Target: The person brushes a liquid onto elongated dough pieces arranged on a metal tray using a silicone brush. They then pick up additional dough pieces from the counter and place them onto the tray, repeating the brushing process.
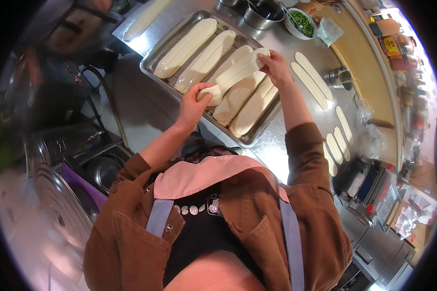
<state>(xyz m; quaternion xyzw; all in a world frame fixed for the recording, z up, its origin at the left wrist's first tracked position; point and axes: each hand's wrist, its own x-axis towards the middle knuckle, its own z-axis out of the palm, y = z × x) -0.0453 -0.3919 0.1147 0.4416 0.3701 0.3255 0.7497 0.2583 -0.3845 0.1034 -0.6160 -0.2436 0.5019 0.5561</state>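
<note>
A long strip of pale dough (pixel 238 71) stretches between my hands above a metal tray (pixel 144 69). My left hand (pixel 195 103) pinches its lower end, which folds over at the fingers. The upper end is gripped by my right hand (pixel 278 69). Below, the tray bears several long, shiny dough pieces, among them a glossy one (pixel 185 47) at its far left and another (pixel 256 109) near its right side. The held strip and my hands partly hide the middle pieces.
Two flat dough strips (pixel 311 82) and several shorter ones (pixel 337 145) lie on the steel counter (pixel 269 131) to the right. A bowl of chopped greens (pixel 300 23) and a metal pot of dark liquid (pixel 264 16) stand behind. A metal cup (pixel 340 78) lies near the wooden edge.
</note>
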